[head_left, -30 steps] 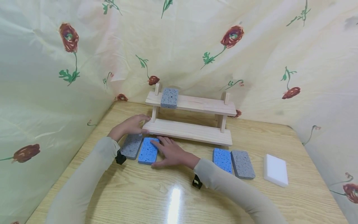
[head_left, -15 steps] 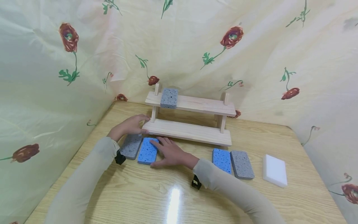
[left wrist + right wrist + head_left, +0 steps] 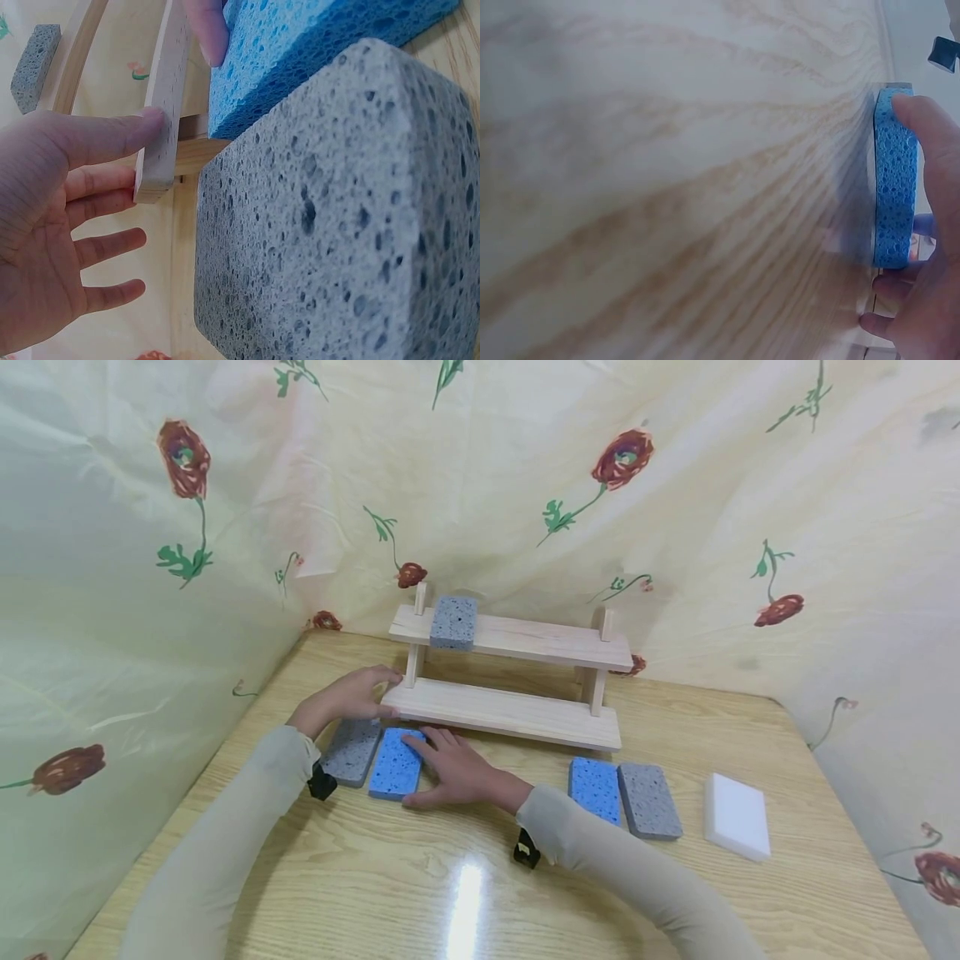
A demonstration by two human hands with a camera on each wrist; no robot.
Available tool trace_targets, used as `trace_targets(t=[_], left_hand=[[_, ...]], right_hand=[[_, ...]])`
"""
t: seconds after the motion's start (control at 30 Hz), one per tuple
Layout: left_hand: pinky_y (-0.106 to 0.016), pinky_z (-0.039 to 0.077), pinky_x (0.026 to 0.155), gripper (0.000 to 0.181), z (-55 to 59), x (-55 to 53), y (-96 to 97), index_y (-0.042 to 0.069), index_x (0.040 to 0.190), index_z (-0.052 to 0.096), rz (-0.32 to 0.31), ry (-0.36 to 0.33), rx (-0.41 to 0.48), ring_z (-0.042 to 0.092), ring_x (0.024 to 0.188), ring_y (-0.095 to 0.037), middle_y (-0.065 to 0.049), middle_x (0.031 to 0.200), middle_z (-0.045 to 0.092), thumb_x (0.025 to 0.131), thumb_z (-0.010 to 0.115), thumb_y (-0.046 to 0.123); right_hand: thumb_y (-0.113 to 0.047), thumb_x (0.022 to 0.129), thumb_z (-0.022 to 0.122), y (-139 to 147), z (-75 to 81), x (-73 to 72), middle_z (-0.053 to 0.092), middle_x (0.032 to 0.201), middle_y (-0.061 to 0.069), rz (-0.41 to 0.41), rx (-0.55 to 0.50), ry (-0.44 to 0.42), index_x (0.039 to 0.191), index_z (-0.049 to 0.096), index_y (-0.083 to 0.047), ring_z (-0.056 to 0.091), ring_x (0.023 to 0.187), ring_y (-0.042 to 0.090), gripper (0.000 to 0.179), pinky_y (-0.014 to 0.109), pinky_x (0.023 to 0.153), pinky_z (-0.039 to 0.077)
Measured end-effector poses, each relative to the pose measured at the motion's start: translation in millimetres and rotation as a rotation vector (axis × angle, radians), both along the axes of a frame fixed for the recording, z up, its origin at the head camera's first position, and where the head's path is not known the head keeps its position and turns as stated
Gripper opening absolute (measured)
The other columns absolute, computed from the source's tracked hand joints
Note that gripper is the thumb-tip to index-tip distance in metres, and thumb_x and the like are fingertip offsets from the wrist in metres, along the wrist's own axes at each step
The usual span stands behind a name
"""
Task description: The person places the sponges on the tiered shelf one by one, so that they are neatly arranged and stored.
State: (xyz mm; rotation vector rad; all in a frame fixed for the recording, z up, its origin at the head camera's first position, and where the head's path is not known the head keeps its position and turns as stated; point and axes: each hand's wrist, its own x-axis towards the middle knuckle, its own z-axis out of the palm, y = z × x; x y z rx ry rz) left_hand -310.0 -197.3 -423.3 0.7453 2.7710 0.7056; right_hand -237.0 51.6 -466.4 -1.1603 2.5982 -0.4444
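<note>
My left hand [image 3: 356, 693] is at the left end of the wooden shelf's lower board [image 3: 160, 112]. Its thumb lies on one face and its first fingers behind, pinching the board; the other two fingers stick out free. Just below this hand lies a grey sponge [image 3: 351, 756]. Beside it is a blue sponge [image 3: 396, 768], gripped along its right side by my right hand [image 3: 457, 768]. The right thumb sits near the close end of this sponge [image 3: 895, 187], the index finger on top, other fingers around the far end.
Another grey sponge [image 3: 453, 622] lies on the shelf's upper board [image 3: 540, 639], at the left. On the table [image 3: 360, 877] to the right are a blue sponge [image 3: 595, 789], a grey sponge [image 3: 651, 802] and a white block [image 3: 738, 816]. Flowered sheeting [image 3: 495, 510] surrounds the table.
</note>
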Motion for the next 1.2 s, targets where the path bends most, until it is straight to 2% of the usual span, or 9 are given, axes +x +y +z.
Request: trace_targets(t=[0.77, 1.2], left_hand=[[-0.058, 0.033, 0.121, 0.067, 2.3, -0.8, -0.1, -0.005, 0.146, 0.05, 0.004, -0.024, 0.002, 0.041, 0.145, -0.044, -0.026, 0.154, 0.046, 0.092, 0.076, 0.026], [-0.058, 0.033, 0.121, 0.067, 0.7, -0.6, -0.2, -0.005, 0.146, 0.05, -0.006, -0.015, 0.001, 0.041, 0.145, -0.045, -0.027, 0.154, 0.046, 0.093, 0.075, 0.026]], right_hand=[[-0.061, 0.088, 0.071, 5, -3.3, 2.1, 0.027, 0.166, 0.014, 0.03, -0.042, 0.02, 0.164, 0.022, -0.023, 0.029, 0.152, 0.033, 0.098, 0.056, 0.123, 0.031], [-0.061, 0.086, 0.072, 12, -1.5, 2.6, 0.027, 0.167, 0.012, 0.044, -0.066, -0.014, 0.164, 0.023, -0.024, 0.03, 0.152, 0.032, 0.099, 0.053, 0.121, 0.035]])
